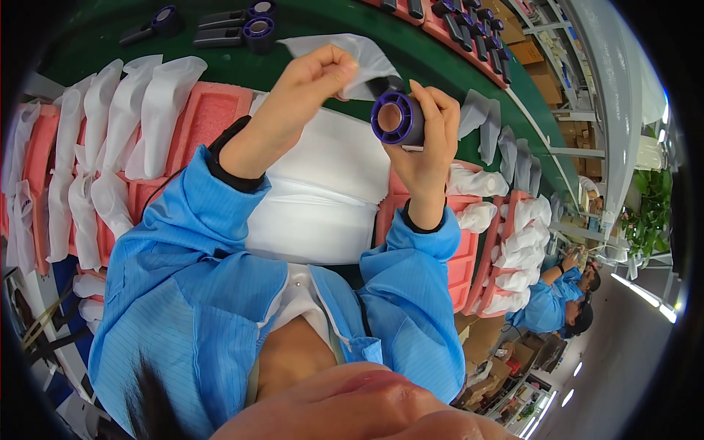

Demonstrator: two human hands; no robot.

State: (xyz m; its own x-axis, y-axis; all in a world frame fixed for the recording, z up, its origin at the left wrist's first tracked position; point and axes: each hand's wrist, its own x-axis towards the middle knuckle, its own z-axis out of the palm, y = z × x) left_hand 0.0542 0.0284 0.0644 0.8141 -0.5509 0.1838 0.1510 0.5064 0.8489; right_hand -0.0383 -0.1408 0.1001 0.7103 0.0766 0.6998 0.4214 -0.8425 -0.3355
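My right hand [433,132] grips a hair-dryer-shaped device [413,130] by its round head. The head has a purple spoked rim with a copper-coloured centre, facing back toward me. Its dark handle points away to the far left, and its end reaches into the mouth of a thin translucent white bag [372,62]. My left hand [319,77] pinches that bag between thumb and fingers. Below both hands lies a stack of white bags or sheets [312,220]. How far the handle sits inside the bag is partly hidden.
Pink trays [213,121] with several wrapped pieces [158,110] stand at left; more wrapped pieces [522,235] lie at right. Unwrapped devices [257,33] rest on the green tabletop [88,44], others in a far pink tray [440,33]. Two people in blue [546,304] are at far right.
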